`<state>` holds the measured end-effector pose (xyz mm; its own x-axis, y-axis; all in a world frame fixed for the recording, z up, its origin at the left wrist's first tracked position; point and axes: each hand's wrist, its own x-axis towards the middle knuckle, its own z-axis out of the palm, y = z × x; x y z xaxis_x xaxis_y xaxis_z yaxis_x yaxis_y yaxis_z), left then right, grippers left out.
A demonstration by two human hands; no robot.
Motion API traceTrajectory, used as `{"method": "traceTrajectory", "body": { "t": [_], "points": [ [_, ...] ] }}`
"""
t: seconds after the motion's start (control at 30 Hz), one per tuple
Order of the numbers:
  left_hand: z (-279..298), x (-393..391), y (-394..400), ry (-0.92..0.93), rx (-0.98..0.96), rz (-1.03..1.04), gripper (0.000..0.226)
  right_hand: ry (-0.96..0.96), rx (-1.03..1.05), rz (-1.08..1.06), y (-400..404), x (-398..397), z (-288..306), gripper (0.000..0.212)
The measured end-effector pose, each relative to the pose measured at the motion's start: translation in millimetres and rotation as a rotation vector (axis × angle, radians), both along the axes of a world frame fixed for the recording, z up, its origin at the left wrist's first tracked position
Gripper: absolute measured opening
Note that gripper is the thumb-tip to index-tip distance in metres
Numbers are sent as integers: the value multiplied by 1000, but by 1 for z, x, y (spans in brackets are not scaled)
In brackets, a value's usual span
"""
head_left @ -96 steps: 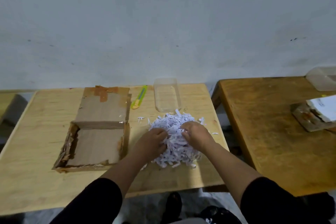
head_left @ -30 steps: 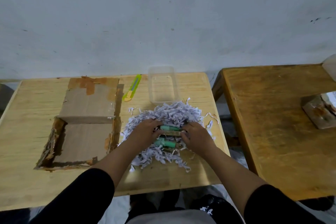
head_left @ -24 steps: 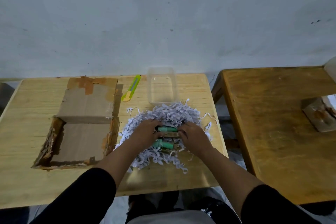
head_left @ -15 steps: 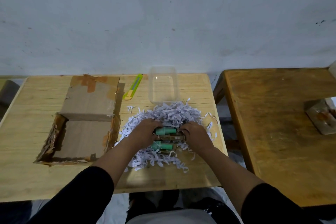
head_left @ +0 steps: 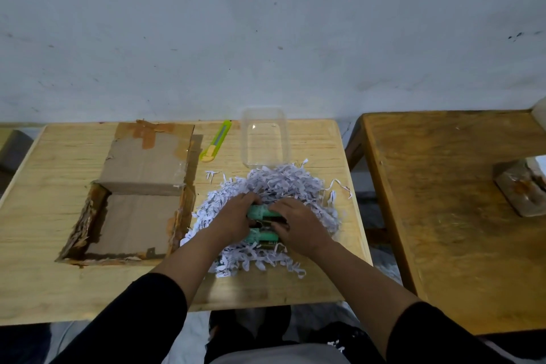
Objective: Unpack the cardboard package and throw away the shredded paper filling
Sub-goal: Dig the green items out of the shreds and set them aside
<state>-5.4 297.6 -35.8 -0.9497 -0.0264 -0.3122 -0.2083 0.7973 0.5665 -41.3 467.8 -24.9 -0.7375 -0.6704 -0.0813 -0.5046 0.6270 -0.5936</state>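
An opened cardboard box (head_left: 130, 224), flap folded back, lies empty on the left of the light wooden table (head_left: 35, 289). To its right spreads a pile of white shredded paper (head_left: 283, 183). Amid the shreds lie several green cylindrical items (head_left: 261, 211), stacked side by side. My left hand (head_left: 233, 219) grips their left ends and my right hand (head_left: 298, 224) grips their right ends. Both hands close on the bundle from the two sides. The items' lower parts are buried in paper.
A clear plastic container (head_left: 264, 136) stands just behind the paper pile. A yellow-green utility knife (head_left: 216, 141) lies between it and the box flap. A darker wooden table (head_left: 443, 216) stands to the right across a gap, with a taped object (head_left: 523, 189) on it.
Both hands have spread the paper pile apart and uncovered the green items. They have since closed in on the items from both sides.
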Motion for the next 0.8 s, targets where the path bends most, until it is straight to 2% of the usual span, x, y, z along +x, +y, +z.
{"method": "traceTrajectory", "body": {
  "t": [0.17, 0.3, 0.5, 0.67, 0.8],
  "points": [
    [0, 6, -1, 54, 43, 77, 42, -88, 94, -90, 11, -3, -6, 47],
    [-2, 6, 0, 84, 43, 97, 43, -100, 88, -113, 16, -5, -6, 48],
    [-5, 5, -2, 51, 23, 163, 44, -81, -44, -221, 20, -4, 0, 46],
    [-6, 3, -5, 52, 33, 143, 40, -19, -150, -321, 26, 0, 11, 43],
    [-4, 3, -7, 24, -6, 86, 46, 9, -218, -408, 32, 6, 27, 40]
  ]
}}
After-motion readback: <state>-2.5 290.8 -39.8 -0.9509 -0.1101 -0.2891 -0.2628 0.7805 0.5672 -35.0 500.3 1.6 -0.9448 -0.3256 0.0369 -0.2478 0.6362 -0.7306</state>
